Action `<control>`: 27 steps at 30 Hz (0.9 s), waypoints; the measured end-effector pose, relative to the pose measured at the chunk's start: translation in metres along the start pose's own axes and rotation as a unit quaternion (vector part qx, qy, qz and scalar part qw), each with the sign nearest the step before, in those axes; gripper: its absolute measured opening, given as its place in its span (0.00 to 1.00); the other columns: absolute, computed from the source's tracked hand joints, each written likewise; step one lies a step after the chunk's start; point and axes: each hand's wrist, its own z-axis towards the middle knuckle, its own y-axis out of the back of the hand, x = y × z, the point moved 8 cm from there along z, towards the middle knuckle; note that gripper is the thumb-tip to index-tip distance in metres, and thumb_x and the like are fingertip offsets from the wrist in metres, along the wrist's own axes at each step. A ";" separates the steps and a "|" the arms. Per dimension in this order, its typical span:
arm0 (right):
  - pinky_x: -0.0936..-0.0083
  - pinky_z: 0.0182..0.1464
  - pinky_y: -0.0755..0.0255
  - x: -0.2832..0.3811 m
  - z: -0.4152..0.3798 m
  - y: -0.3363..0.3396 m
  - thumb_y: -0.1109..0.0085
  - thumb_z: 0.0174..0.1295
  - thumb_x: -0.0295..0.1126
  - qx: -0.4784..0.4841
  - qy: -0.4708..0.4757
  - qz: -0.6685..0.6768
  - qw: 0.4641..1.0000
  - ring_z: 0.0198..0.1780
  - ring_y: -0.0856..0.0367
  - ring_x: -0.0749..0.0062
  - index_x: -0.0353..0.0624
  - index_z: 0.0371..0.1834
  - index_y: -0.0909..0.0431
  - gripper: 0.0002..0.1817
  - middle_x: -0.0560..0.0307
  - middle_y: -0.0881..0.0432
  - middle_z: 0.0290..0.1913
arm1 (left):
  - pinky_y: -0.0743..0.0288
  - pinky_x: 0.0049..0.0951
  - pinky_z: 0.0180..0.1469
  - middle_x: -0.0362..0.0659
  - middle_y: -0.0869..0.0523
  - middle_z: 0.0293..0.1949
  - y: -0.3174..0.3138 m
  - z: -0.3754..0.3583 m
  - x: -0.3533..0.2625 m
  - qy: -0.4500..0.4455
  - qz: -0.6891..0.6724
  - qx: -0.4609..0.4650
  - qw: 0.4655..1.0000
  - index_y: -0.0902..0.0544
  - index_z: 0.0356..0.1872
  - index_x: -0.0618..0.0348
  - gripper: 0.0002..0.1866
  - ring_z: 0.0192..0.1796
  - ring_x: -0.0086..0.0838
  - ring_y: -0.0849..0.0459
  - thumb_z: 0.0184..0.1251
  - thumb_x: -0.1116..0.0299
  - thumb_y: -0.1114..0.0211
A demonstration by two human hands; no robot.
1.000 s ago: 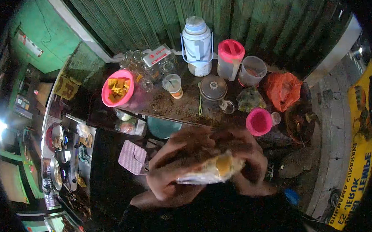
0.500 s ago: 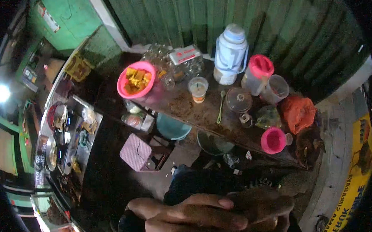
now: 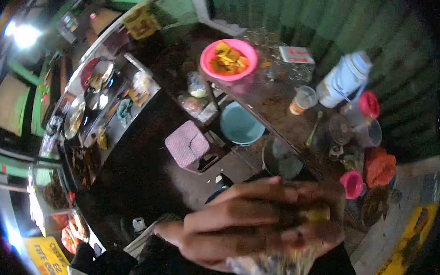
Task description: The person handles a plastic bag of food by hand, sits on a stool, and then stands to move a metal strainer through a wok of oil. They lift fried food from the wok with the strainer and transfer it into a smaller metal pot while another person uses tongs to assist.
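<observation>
My left hand [image 3: 233, 218] is at the bottom centre, its fingers bent and pressed together against my right hand [image 3: 319, 221]. The right hand is blurred, its fingers curled in. A small yellowish spot shows between its fingers, too smeared to name. Below both hands hangs a crinkled, speckled light thing [image 3: 279, 267], perhaps plastic or cloth. What the hands enclose is hidden. Beyond them stands a dark table [image 3: 278, 115] with a pink bowl [image 3: 229, 60] of yellow pieces, a plastic cup [image 3: 304, 99] and a green spoon [image 3: 314, 128].
A blue-white jug [image 3: 345, 78], a pink-lidded pitcher [image 3: 363, 109], an orange bag [image 3: 380, 167] and a pink container [image 3: 351, 184] stand on the right. Beneath the table edge are a teal basin [image 3: 241, 124] and a pink-topped stool [image 3: 187, 144]. Pans [image 3: 75, 117] line the left counter.
The view has swung left, so the table and its things lie farther right and look tilted. The speckled light thing now shows below my hands, which stay together.
</observation>
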 end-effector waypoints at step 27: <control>0.72 0.51 0.32 -0.111 0.040 -0.163 0.43 0.59 0.47 0.035 -0.269 0.126 0.954 0.49 0.27 0.69 0.35 0.53 0.31 0.28 0.52 0.26 0.49 | 0.32 0.36 0.57 0.53 0.21 0.49 0.178 -0.005 0.045 0.295 0.088 0.073 0.948 0.19 0.42 0.67 0.11 0.55 0.41 0.24 0.59 0.75 0.40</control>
